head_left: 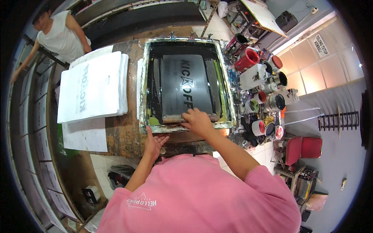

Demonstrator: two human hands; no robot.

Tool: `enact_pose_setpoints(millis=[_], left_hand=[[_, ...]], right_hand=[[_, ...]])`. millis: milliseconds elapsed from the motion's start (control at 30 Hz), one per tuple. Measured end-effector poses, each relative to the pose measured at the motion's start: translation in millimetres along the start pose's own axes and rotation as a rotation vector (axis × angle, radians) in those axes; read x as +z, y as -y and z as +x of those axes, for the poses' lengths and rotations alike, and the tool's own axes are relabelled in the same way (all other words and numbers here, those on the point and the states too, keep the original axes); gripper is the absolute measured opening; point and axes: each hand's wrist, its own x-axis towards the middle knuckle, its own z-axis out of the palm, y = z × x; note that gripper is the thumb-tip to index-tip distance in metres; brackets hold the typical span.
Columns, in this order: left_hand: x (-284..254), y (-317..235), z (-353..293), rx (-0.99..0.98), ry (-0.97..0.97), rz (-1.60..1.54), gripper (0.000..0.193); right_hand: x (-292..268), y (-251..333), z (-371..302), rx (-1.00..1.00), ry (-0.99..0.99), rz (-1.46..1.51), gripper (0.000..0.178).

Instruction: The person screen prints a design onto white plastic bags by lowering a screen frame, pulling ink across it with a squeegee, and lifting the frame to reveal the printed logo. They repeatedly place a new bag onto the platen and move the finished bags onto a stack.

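A screen printing frame (pixel 145 83) lies on the worktable before me, its mesh smeared with black ink. A dark printed design (pixel 186 79) shows on the grey area of the mesh. Along the near end of the mesh lies a squeegee (pixel 173 119), and my right hand (pixel 197 122) is closed over its middle and right part. My left hand (pixel 156 143) is at the frame's near left corner, palm turned up and fingers stretched out. Its thumb points up against the frame's edge.
A stack of printed white sheets (pixel 93 87) lies left on the wooden worktable (pixel 126 134). Several ink tubs and cans, including a red tub (pixel 247 60), crowd the right side. Another person (pixel 64 35) stands at the far left by racks (pixel 40 132) of sheets.
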Motion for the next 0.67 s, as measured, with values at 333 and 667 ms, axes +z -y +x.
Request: enact_pose_setpoints(millis=[333,667], left_hand=[[-14,13,23,-0.113,-0.006,-0.107,0.107],[-15,19,45,-0.212,-0.106,-0.012,0.106]], right_hand=[[37,3,-18,0.024,0.042,0.065,0.036],[73,-53,63,-0.024,0.045,-0.045,0.049]])
